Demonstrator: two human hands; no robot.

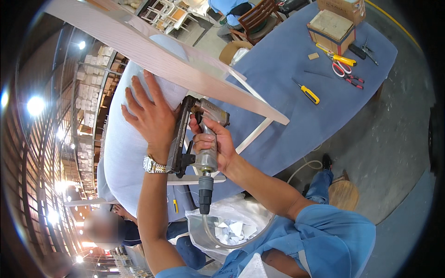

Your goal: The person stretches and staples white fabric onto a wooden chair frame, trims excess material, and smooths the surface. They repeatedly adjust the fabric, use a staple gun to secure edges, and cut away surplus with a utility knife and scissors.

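1. You see lettering on the silver-black air nailer [207, 160], near the centre, and print on the brown carton [346, 9], between one and two o'clock.
2. At six o'clock, the clear bag [257, 211] contains pale scraps [236, 228].
3. Your left hand [155, 115], toward ten o'clock, lies with fingers spread on pale-blue upholstery [124, 160].
4. Your right hand [217, 143] has its fingers clamped around the nailer's handle.

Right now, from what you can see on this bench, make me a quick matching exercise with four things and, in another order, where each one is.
Things
1. left hand
2. right hand
3. scissors
4. round stool

Places
A. lying on the blue tabletop
B. wrapped around the handle of the air tool
C. standing on the grey floor
D. spread over the pale upholstery

Pairs: 1-D, 2-B, 3-A, 4-C
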